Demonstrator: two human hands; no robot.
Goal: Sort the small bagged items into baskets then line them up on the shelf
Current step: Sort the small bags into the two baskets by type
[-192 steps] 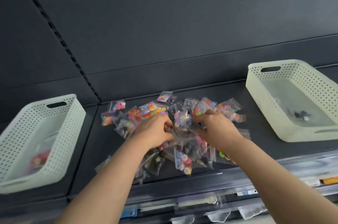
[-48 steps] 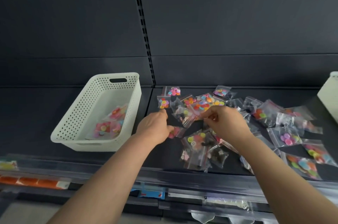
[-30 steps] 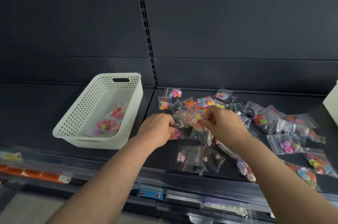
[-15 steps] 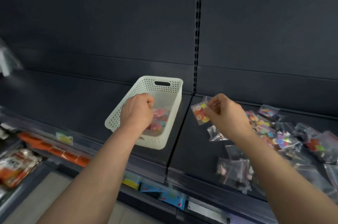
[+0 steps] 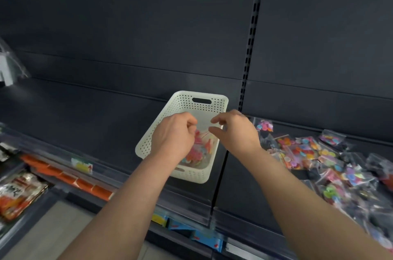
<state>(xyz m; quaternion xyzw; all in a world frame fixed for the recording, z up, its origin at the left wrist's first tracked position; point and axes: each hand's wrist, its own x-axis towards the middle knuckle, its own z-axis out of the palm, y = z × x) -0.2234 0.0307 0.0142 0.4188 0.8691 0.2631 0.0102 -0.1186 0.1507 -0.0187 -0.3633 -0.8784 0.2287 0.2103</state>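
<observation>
Just over the basket (image 5: 146, 145), left hand (image 5: 173, 135) curled, right hand (image 5: 238, 132) half-spread.

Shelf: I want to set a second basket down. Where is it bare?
Bare: the wide stretch of shelf left of the basket. A narrow strip between basket and bags looks bare but is partly hidden by the right forearm. Crowded: the right side, under the bags.

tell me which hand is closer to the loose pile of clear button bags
Right. The right hand is at the white perforated plastic basket's right rim, beside the pile; the left hand is over its left side, farther.
</observation>
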